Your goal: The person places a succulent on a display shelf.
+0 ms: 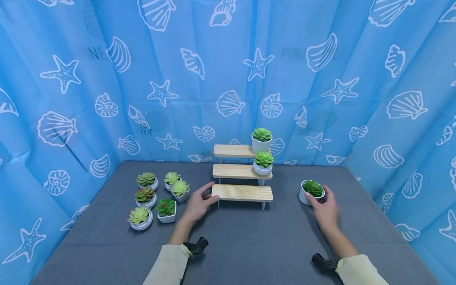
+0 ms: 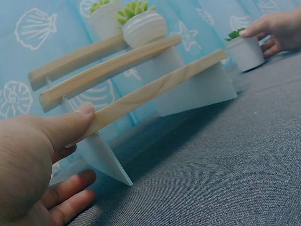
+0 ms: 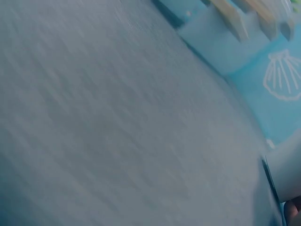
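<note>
A three-tier wooden stand (image 1: 242,192) with pale boards and whitish supports is in the middle of the table. My left hand (image 1: 199,204) pinches the left end of its lowest board, thumb on top, as the left wrist view also shows. To the right, my right hand (image 1: 325,211) grips a potted succulent (image 1: 312,192) in a plain white pot from its right side. Whether that pot touches the table I cannot tell. At the stand's right end, one potted succulent (image 1: 261,139) sits on the top board and another (image 1: 263,162) on the middle board.
Several small potted succulents stand in a group on the left, among them a square-potted one (image 1: 167,209) near the left forearm. Grey cloth covers the table (image 1: 249,245). Behind it hangs a blue curtain (image 1: 228,79) with shell prints.
</note>
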`<state>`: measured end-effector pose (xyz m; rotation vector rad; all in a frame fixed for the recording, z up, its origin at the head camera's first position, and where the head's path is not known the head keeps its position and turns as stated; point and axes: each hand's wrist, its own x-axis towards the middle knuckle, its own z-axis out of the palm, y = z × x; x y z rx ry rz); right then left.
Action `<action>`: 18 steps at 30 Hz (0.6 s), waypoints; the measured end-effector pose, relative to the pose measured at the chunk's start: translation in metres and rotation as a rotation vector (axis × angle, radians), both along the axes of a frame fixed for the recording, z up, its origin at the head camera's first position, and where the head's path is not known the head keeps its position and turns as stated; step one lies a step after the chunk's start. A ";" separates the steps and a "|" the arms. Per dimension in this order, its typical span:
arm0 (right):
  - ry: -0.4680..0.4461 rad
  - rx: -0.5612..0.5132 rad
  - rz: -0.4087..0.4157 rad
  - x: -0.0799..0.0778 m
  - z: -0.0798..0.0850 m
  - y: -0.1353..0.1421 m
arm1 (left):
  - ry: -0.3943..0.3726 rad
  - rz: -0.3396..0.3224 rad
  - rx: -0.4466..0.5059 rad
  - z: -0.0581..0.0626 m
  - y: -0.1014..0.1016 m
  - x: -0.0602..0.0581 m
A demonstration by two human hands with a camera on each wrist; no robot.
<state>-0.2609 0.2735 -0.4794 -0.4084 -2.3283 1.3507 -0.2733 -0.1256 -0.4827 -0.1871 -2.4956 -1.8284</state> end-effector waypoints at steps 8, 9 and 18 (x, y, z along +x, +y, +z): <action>-0.033 -0.090 0.105 0.014 0.005 -0.024 | 0.010 0.002 -0.006 -0.001 0.000 0.000; -0.040 -0.108 0.120 0.015 0.006 -0.027 | 0.007 0.002 -0.005 -0.001 0.000 0.000; -0.067 -0.247 0.199 0.030 0.020 -0.055 | -0.001 -0.008 -0.002 -0.002 0.001 -0.002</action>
